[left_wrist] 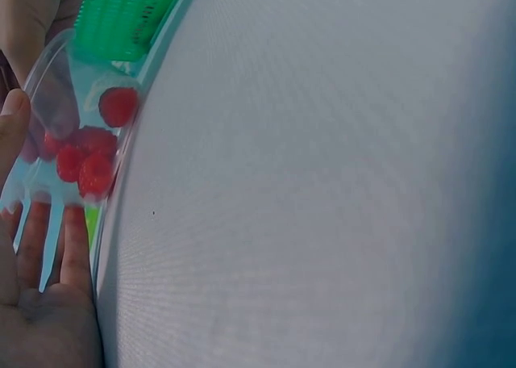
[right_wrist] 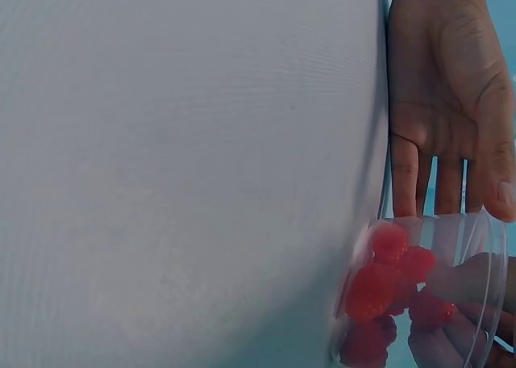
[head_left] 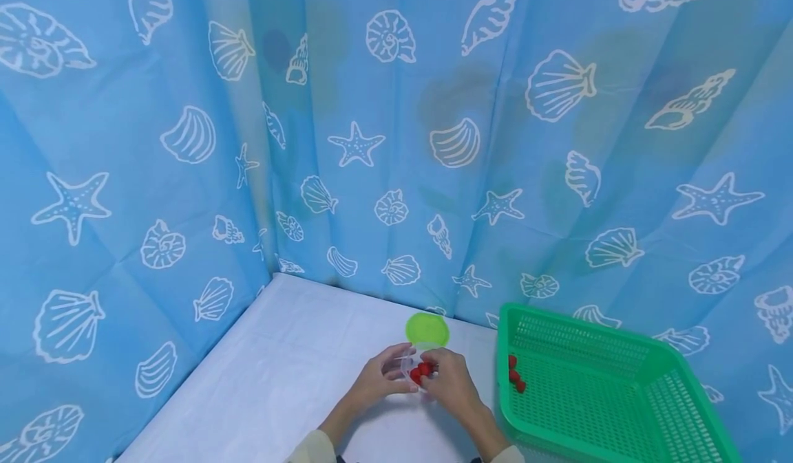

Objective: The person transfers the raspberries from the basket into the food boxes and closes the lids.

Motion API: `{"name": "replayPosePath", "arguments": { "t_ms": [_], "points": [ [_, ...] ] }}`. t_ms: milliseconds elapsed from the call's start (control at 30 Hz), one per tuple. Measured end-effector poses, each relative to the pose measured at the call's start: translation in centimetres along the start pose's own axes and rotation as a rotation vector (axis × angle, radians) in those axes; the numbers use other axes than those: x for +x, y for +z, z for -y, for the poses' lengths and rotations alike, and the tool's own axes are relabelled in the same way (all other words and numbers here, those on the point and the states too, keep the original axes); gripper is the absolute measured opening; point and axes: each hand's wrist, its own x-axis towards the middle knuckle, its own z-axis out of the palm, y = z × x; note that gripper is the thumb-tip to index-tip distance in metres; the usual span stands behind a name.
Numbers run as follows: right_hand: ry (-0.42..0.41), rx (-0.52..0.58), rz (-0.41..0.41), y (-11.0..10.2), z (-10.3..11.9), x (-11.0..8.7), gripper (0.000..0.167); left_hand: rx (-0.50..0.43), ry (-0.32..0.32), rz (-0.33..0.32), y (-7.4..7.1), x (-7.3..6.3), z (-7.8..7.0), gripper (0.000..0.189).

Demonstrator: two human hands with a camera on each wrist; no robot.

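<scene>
A: Clear round container (head_left: 407, 367)?
B: One, between the person's hands, low over the white table (head_left: 297, 353). Contact with the table cannot be made out.

A: Contents?
B: Red berries (left_wrist: 96, 173), at least five.

A: Other stock?
B: Green basket (head_left: 576, 404), one, on the right; basket berries (head_left: 514, 375), three distinguishable, by its left wall. Lime-green disc (head_left: 427, 328), one, flat on the table just beyond the container. Shell-print curtain (head_left: 396, 105), its motifs uncounted.

A: Hands?
B: Two. The left hand (head_left: 376, 378) grips the container, thumb at the rim, the other fingers spread along the opposite side. The right hand (head_left: 453, 384) meets it from the other side, thumb apart from the fingers; whether it pinches anything cannot be told.

A: Obscured?
B: Berries overlap one another, and the clear wall blurs fingers behind it, so the exact count is uncertain. The basket's near end and both pale sleeves (head_left: 314, 447) are cut off by the head view's lower edge.

A: Orientation?
B: In the right wrist view, the container's mouth faces away from the table, berries gathered at the base end. Its axis runs base to mouth; exact tilt is unclear.
</scene>
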Motion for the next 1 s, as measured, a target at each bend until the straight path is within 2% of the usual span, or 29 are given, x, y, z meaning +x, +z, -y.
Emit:
{"name": "replayPosePath", "arguments": {
  "t_ms": [233, 433, 600, 800, 1000],
  "points": [
    [-0.003, -0.028, -0.015, -1.3, 0.2, -0.5, 0.045, 0.01, -0.014, -0.006, 0.1, -0.1, 0.3, 0.079],
    [-0.064, 0.054, -0.167, -3.4, 1.1, -0.5, 0.031, 0.018, -0.045, -0.019, 0.1, -0.1, -0.1, 0.075],
    [-0.074, 0.087, -0.262, -6.3, 1.1, 0.1, 0.026, 0.003, -0.037, -0.01, 0.1, 0.0, -0.2, 0.075],
    [-0.159, 0.153, -0.356, -10.4, 0.1, 1.2, 0.019, 0.0, -0.014, 0.004, 0.2, -0.2, -0.5, 0.073],
    [-0.183, 0.121, -0.357, -13.8, -2.7, 2.5, 0.019, 0.002, -0.01, 0.004, 0.1, -0.3, -0.6, 0.073]
  ]
}}
